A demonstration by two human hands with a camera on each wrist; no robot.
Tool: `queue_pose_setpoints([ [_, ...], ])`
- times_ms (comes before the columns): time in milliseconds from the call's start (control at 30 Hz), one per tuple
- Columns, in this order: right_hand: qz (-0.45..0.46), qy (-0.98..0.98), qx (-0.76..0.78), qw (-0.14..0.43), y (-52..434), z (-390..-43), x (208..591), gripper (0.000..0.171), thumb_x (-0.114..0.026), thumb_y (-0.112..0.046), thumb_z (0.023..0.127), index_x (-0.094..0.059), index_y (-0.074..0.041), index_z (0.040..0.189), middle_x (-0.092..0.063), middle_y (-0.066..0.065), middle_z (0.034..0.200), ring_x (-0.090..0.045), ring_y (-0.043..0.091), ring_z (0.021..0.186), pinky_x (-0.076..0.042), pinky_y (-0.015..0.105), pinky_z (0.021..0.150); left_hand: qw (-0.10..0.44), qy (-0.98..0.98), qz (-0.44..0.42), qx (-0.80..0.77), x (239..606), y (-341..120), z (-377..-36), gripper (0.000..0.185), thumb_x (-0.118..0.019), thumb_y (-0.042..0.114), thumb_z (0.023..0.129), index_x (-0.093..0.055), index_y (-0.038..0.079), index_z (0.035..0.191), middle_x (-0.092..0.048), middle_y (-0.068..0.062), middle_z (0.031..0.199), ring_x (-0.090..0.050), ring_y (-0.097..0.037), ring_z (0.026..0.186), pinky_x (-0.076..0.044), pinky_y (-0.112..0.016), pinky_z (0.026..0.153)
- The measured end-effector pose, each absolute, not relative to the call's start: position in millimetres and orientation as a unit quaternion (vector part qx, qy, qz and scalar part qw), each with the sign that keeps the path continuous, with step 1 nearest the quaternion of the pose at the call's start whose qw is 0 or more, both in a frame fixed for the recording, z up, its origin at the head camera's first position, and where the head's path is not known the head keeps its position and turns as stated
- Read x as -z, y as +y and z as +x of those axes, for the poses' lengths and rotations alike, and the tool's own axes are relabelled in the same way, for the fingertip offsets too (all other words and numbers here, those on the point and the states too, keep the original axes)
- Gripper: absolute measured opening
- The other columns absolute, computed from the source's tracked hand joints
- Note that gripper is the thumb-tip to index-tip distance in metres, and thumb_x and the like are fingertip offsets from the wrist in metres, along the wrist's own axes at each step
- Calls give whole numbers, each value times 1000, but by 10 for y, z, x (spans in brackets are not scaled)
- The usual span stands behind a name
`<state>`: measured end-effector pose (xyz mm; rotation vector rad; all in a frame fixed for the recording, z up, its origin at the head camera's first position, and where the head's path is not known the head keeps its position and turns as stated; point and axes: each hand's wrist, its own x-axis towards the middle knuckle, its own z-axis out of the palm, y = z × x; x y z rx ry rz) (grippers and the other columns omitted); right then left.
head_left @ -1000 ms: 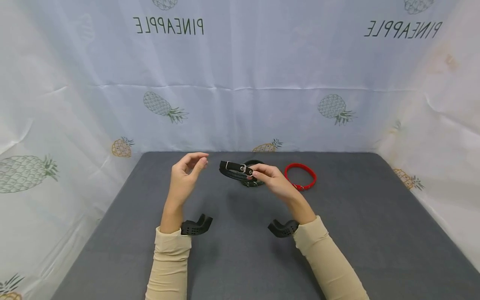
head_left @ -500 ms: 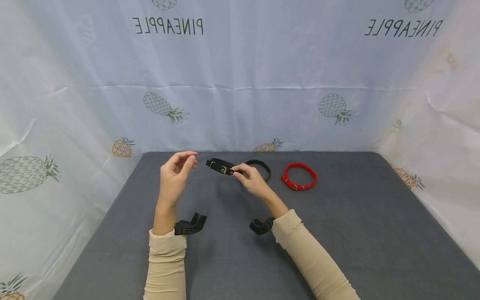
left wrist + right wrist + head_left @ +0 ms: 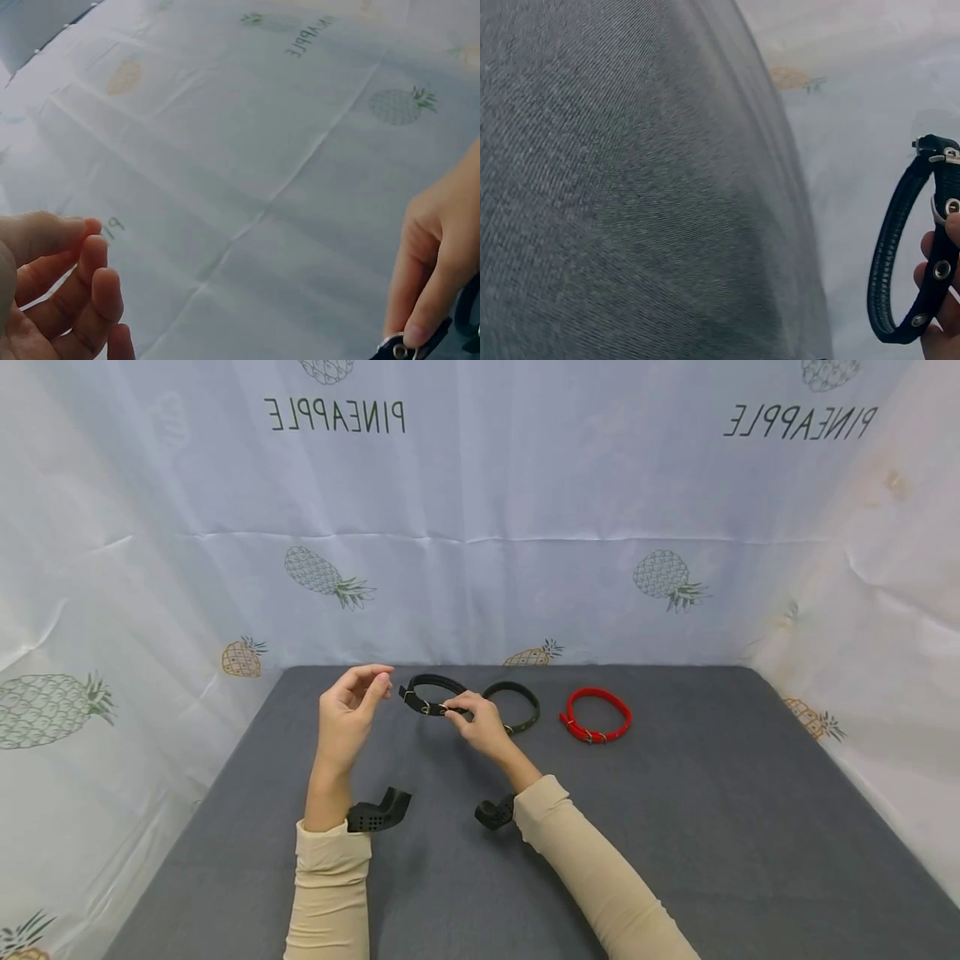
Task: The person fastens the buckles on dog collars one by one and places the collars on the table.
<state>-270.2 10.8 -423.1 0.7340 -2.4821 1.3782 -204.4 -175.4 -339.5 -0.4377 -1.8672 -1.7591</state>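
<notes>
My right hand (image 3: 471, 720) pinches a black buckled collar (image 3: 426, 697) and holds it above the grey table (image 3: 720, 827) near its far edge. In the right wrist view the collar (image 3: 900, 270) hangs as a loop with metal eyelets beside my fingertips (image 3: 939, 330). My left hand (image 3: 352, 703) is raised just left of the collar, fingers loosely curled, holding nothing; the left wrist view shows those fingers (image 3: 67, 292) empty and the right hand (image 3: 435, 270) with the buckle end. A second dark collar (image 3: 517, 703) and a red collar (image 3: 596, 714) lie on the table to the right.
White pineapple-print cloth (image 3: 480, 543) walls the table at the back and both sides. Black wrist camera mounts (image 3: 378, 812) sit under both wrists. The near part of the table holds only my sleeved forearms.
My right hand has carried the black collar leftward, off the dark collar on the table and closer to my left hand. The left hand shifted slightly left, still empty.
</notes>
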Motion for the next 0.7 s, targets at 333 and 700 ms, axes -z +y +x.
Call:
queue_pose_setpoints([
  [333,243,-875,-405,103,0,-2810,4398,19,-65,-8,90,-74,-1,106,-70,14,103,-63,30,100,-52,43,90,262,-699,-157,646,3403,-1749,-2037,13,-58,1,94,-66,-8,100,-63,15,79,-59,0,74,-50,-14,72],
  [700,233,-891,-381,78,-88,-2873,4439,19,-65,-6,91,-73,-1,107,-69,14,104,-64,30,101,-40,44,112,262,-698,-168,645,3413,-1749,-2052,15,-58,1,94,-68,13,97,-63,14,80,-59,0,74,-50,-15,72],
])
